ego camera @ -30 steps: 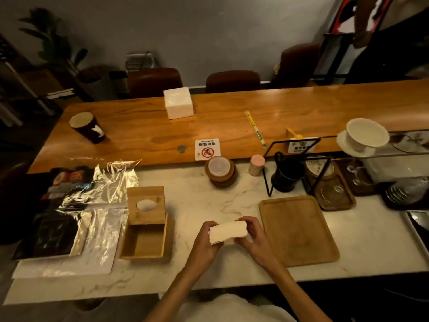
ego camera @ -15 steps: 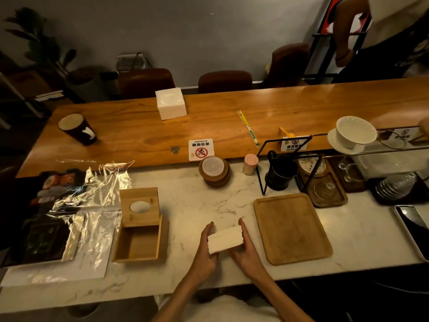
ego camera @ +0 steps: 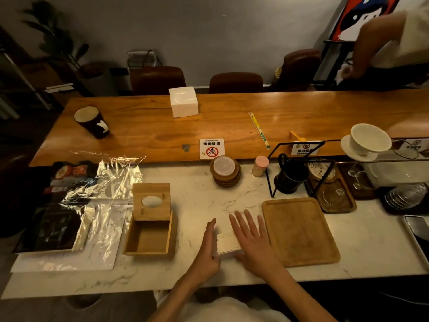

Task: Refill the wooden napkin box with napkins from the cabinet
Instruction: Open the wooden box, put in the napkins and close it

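A small stack of white napkins [ego camera: 226,242] lies flat on the marble counter [ego camera: 209,196] near its front edge. My right hand [ego camera: 251,240] rests flat on top of the stack with fingers spread. My left hand [ego camera: 207,247] stands on edge against the stack's left side. The wooden napkin box [ego camera: 148,235] sits open and empty to the left, its lid [ego camera: 151,201] with an oval hole tipped back behind it. A taller pile of white napkins [ego camera: 183,101] stands far back on the wooden bar top [ego camera: 301,117].
A wooden tray [ego camera: 299,231] lies just right of my hands. Crumpled clear wrapping [ego camera: 102,196] covers a dark tray at left. Stacked coasters [ego camera: 225,170], a black mug [ego camera: 290,177] in a wire rack and a white cup [ego camera: 369,140] stand behind. Another person [ego camera: 390,47] is at far right.
The napkin stack went from being held up between both hands to lying flat on the counter. My right hand moved on top of it and spread out; my left slid to its side.
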A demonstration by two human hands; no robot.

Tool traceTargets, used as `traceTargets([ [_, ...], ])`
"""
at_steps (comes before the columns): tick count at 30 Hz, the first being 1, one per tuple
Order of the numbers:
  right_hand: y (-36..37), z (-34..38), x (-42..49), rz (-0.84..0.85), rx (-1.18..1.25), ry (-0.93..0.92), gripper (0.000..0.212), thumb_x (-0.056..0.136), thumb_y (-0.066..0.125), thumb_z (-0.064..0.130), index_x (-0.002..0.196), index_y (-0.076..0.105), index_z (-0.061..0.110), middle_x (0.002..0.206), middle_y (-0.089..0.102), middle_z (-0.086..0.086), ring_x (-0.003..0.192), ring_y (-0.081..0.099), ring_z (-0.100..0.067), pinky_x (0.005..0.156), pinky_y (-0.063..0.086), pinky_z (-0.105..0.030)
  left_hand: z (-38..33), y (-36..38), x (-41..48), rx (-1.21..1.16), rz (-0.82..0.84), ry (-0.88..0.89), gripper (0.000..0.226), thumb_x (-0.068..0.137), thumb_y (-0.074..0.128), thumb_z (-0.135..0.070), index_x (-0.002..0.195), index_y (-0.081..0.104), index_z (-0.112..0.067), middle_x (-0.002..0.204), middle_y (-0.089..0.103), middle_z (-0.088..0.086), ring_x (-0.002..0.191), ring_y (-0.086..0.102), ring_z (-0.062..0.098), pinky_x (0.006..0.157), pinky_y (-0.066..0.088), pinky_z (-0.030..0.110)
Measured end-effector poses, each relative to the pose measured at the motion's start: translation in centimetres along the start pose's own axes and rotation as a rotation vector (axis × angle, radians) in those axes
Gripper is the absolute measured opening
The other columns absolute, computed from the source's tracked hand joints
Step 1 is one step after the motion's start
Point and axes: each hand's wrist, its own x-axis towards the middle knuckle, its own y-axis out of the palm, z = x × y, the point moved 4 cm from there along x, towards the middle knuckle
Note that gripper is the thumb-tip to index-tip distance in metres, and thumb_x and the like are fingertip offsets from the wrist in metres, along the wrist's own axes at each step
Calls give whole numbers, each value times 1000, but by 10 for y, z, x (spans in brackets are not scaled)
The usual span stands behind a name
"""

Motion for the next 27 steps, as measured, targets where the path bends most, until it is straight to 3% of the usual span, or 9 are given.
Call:
traceTargets([
  [2,0,5,12,105,-72,-71,92,78,73,27,153,21,19,152,41,-8,144,31,-29,119,13,-53,-16,-23,-12,79,-17,84,87,88,47,7,150,10,-42,159,11,-18,143,9,-8,102,13,-6],
  [4,-10,3,24,218,-13,-23,64,87,63,25,146,37,24,141,54,-2,131,48,-23,116,26,-39,-31,-59,-23,201,-84,157,78,89,47,4,143,27,-49,152,28,-24,137,16,-17,112,18,9],
  [7,-23,-6,34,380,287,192,50,89,60,32,137,48,25,135,57,3,119,55,-19,98,44,-32,-45,-133,-23,457,-312,262,60,89,51,1,135,50,-38,145,46,-13,140,31,4,117,25,32],
  [10,-20,4,25,385,1121,484,47,85,67,28,128,55,13,123,66,-6,107,63,-22,91,53,-39,-48,-207,1,610,-391,322,51,91,53,-9,139,49,-23,146,50,3,141,35,22,118,26,51],
  [13,16,37,6,255,2092,919,55,79,67,7,131,50,3,122,64,-22,113,59,-37,87,55,-48,-47,-247,28,745,-149,127,60,96,56,-34,150,31,-26,158,31,3,150,16,25,122,6,45],
  [16,44,66,-6,57,2462,1074,87,58,87,2,135,47,5,132,58,-25,126,49,-41,96,45,-55,-40,-261,48,737,85,37,60,94,59,-39,147,36,-24,152,40,5,140,36,28,115,28,43],
  [18,46,74,-5,-87,2515,1063,80,64,79,5,138,46,4,134,58,-23,127,50,-40,91,48,-54,-35,-265,59,727,137,89,48,93,63,-33,137,49,-20,137,57,8,122,55,28,100,46,42],
  [22,39,85,10,-121,2432,985,62,84,58,4,143,40,4,135,56,-23,123,54,-41,86,53,-52,-36,-270,69,797,58,169,39,89,68,-31,125,60,-21,123,67,6,109,63,26,89,52,40],
  [27,-45,133,85,225,1434,578,58,84,71,14,136,44,19,125,63,-6,109,64,-23,82,55,-30,-35,-270,70,863,13,221,39,88,67,-33,126,60,-25,121,69,4,109,63,28,86,52,41],
])
